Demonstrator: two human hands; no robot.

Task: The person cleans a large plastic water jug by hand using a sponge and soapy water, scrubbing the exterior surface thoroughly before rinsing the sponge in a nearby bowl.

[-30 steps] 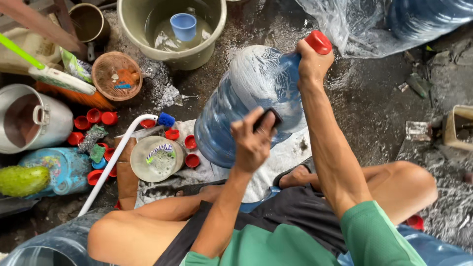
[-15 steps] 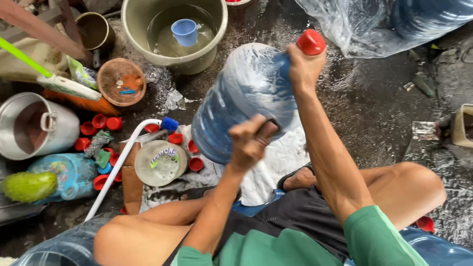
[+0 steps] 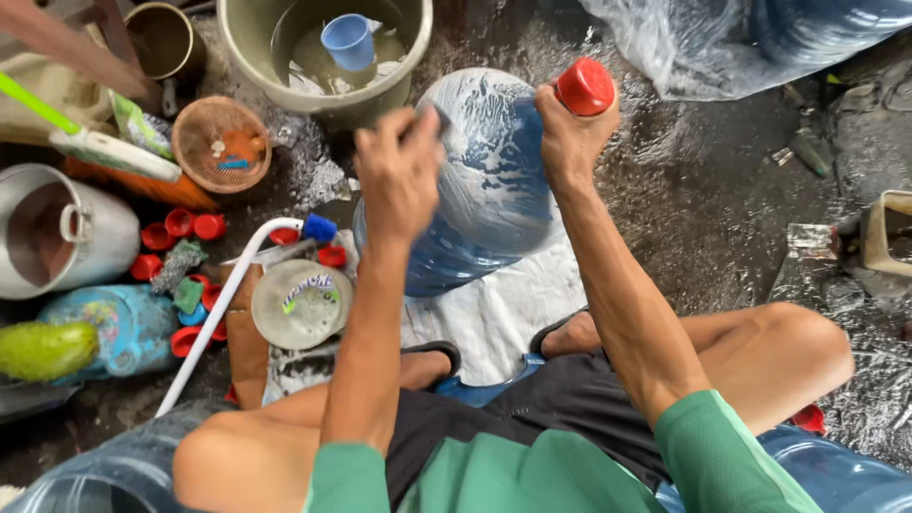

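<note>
The jug (image 3: 484,180), a large blue water bottle streaked with white suds, lies tilted on a white cloth (image 3: 494,313) in front of the seated person, its neck pointing up and away to the right. The right hand (image 3: 570,133) is closed around the neck just below the red cap (image 3: 585,85), fingers wrapped fully. The left hand (image 3: 399,171) lies against the upper left shoulder of the jug, fingers curled; it is motion-blurred, and whether it holds anything cannot be told.

Edges: the jug's far end sits near the rim of the basin (image 3: 247,38), which holds water and a blue cup (image 3: 348,40). On the left side, the jug's lower wall is close to a white pipe (image 3: 223,309) with a blue end fitting, a round lid (image 3: 302,302) and scattered red caps (image 3: 180,228).

Open room: wet dark floor (image 3: 703,209) lies right of the jug, as far as a clear plastic bag (image 3: 684,47) at top right. The left side is crowded by a steel pot (image 3: 57,233), a woven basket (image 3: 220,142) and a green brush (image 3: 85,133). The person's knees and feet bound the near side.
</note>
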